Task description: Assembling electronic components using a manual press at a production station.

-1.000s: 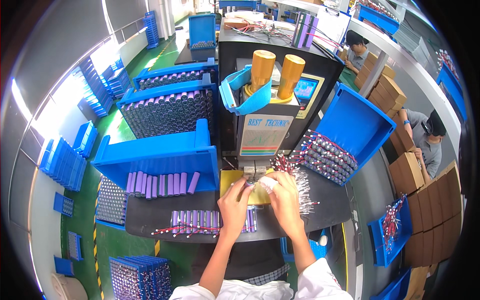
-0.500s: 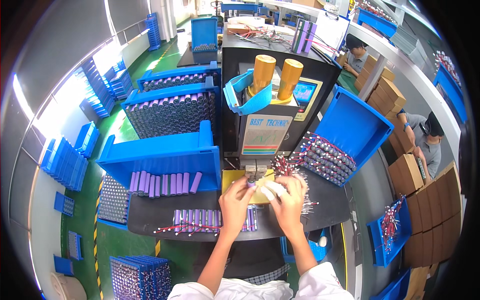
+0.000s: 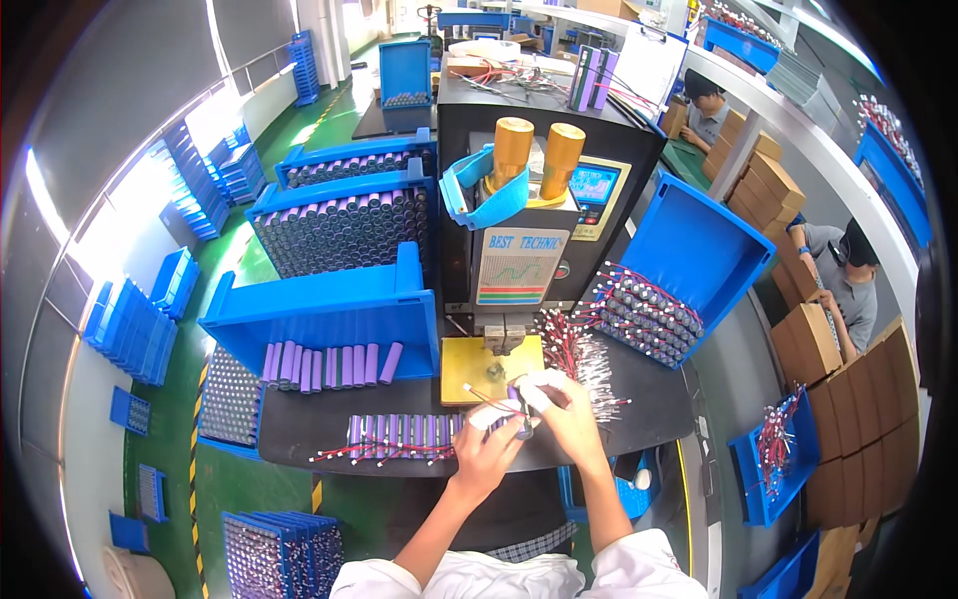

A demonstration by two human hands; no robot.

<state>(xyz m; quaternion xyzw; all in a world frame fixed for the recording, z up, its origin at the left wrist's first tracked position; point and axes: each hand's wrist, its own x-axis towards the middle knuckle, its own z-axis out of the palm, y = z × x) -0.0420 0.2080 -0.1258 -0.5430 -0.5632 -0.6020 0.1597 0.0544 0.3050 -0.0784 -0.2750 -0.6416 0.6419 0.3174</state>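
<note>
In front of the spot welder (image 3: pixel 519 265), both my hands are closed around one purple cylindrical battery cell (image 3: pixel 515 395). My left hand (image 3: pixel 484 454) grips it from the left and below. The thumb and fingers of my right hand (image 3: pixel 565 414) pinch it from the right. White covers show on several fingertips. A thin lead (image 3: pixel 487 395) with a small white connector sticks out over the yellow plate (image 3: pixel 461 364), close to the cell. To the left of my left hand lies a row of purple cells (image 3: pixel 397 434) with red wires along the bench edge.
A tipped blue bin (image 3: pixel 319 309) with purple cells stands left, other cell-filled bins (image 3: pixel 339 225) behind it. Right of the yellow plate lie loose wire leads (image 3: pixel 584 364). A blue bin (image 3: pixel 704 250) of wired cells leans beyond them. Two people work farther right beside cardboard boxes (image 3: pixel 763 195).
My hands have drawn the cell back from under the welder's electrodes toward me, down and slightly apart from the yellow plate's middle. The view has shifted slightly.
</note>
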